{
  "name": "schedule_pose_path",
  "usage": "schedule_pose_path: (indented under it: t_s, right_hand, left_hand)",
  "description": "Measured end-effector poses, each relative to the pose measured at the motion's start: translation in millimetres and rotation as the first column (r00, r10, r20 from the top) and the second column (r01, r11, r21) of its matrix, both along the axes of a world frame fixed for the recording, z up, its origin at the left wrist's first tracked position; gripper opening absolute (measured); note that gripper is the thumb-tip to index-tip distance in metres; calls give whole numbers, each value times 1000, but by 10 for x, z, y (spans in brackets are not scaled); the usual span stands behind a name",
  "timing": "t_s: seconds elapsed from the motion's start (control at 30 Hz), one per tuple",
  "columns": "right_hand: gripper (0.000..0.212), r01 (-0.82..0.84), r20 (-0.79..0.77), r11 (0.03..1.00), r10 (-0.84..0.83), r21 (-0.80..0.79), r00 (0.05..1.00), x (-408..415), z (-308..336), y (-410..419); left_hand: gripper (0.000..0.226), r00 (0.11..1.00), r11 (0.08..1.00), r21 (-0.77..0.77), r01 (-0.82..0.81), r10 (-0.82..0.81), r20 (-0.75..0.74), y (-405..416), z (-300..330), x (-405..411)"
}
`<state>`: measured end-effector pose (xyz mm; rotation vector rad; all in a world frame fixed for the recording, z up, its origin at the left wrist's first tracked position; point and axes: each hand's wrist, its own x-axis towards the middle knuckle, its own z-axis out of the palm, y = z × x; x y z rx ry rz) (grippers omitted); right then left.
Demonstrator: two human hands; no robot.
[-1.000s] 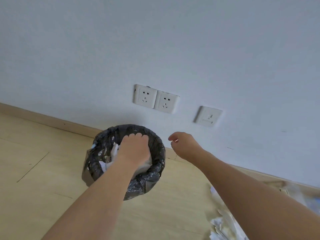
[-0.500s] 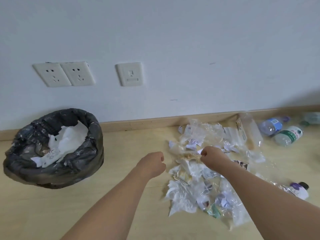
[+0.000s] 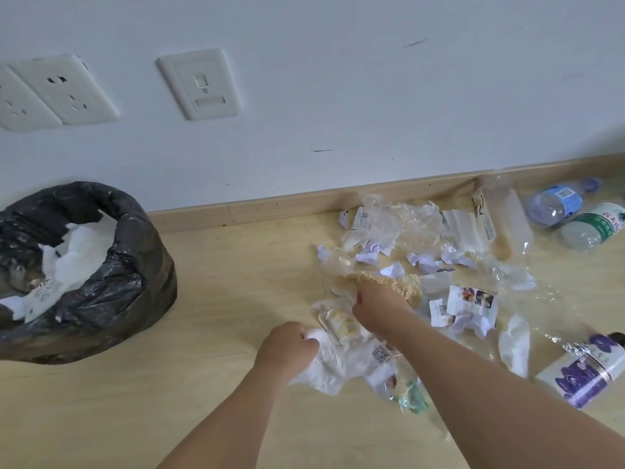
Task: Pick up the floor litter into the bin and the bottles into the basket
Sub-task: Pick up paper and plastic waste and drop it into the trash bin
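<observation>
Two bare hands work at the near edge of a litter pile on a wooden floor (image 3: 209, 272) that runs up to a white wall (image 3: 372, 79) and a wooden skirting board (image 3: 270, 206).

The bin (image 3: 135, 265), lined with a black bag and holding white paper, stands at the left, well apart from the pile. On the wall above it sit two sockets (image 3: 64, 91) and a blank-faced plate (image 3: 199, 84).

The litter pile (image 3: 399, 231) covers the floor to the right of centre: clear plastic wrappers, crumpled paper balls, printed slips and a tan fibrous wad.

Three bottles lie on their sides at the right: a blue-labelled bottle (image 3: 558, 201) and a green-labelled bottle (image 3: 595, 230) near the skirting, touching each other, and a purple-labelled bottle (image 3: 588, 370) at the pile's near right edge.

The left hand (image 3: 287, 348) has its fingers curled round a crumpled white tissue (image 3: 328, 363). The right hand (image 3: 375, 306) has its fingers curled down into a yellow-printed wrapper (image 3: 341, 324), just beside the tan wad; the fingertips are hidden.
</observation>
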<state>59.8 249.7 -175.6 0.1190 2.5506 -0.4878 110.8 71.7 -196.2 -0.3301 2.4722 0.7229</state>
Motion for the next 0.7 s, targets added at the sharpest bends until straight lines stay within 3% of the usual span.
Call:
schedule_pose_path:
  t_s: [0.1,0.17,0.27,0.43,0.53,0.6,0.67,0.7]
  right_hand:
    - [9,41,-1,997,-41,-65,999,-38,120,60]
    - [19,79,-23,994,-80,-71,997,-40,265,77]
    - [29,60,-97,996,-67,-67,993,-18,510,102]
    - [30,115,-190,965,-162,-235,968,-24,1011,-45]
    - [31,234,-147,855,-334,-463,931,-3,1322,-248]
    - [26,334,-36,702,-456,-629,889,-26,1509,-454]
    - [17,402,46,584,-528,-706,848,-66,1702,-742]
    - [11,407,47,577,-537,-708,842,-98,1790,-916]
  left_hand:
    - [28,971,957,170,-233,238,-6,-136,78,-86]
    - [15,962,922,273,-274,267,61,-251,188,-118]
    - [14,979,921,337,-196,165,119,-390,437,-139]
    - [32,988,951,293,-96,126,-85,-666,1054,-191]
    - [42,970,951,300,-73,138,-200,-907,1469,-128]
    - [45,942,933,347,-98,200,-271,-1110,1771,-89]
    - [42,900,915,381,-134,273,-340,-1365,2053,-87]
    - [39,873,912,385,-145,301,-384,-1529,2178,-93]
